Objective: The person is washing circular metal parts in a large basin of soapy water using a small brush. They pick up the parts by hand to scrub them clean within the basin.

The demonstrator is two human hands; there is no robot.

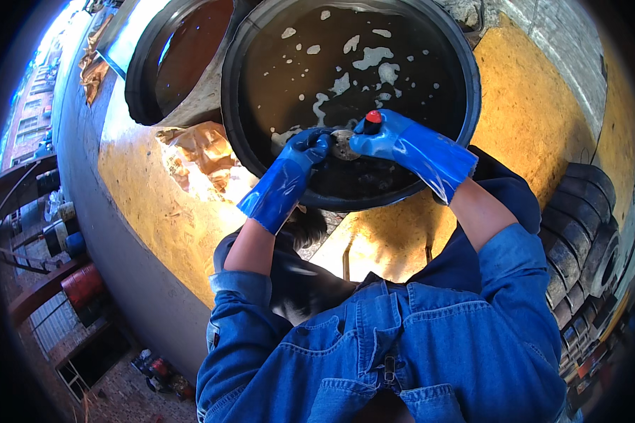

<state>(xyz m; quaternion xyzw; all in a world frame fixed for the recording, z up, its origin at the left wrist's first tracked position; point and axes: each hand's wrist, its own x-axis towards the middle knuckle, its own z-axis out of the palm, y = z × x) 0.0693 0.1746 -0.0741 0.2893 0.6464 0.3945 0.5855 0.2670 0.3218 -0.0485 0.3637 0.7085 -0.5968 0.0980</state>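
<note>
Both my hands wear long blue rubber gloves and meet over the near part of a big black tub (pixel 231 106) of brown, foam-flecked liquid. Between them is a small round metal disc (pixel 343 144) with little holes or spots in its face. My left hand (pixel 309 146) is closed, its fingers pinching the disc's left edge. In my right hand (pixel 386 137) is a tool with a black, red-ended handle (pixel 372 118); the fingers are wrapped round it, close against the disc's right side. Its working end is hidden, so I cannot tell its kind.
A second black tub (pixel 142 106) with reddish-brown liquid stands at the far left. Crumpled brown paper (pixel 203 158) lies beside the big tub on the yellowish boards (pixel 148 197). Stacked dark round parts (pixel 578 229) are at the right. The platform's edge drops away at the left.
</note>
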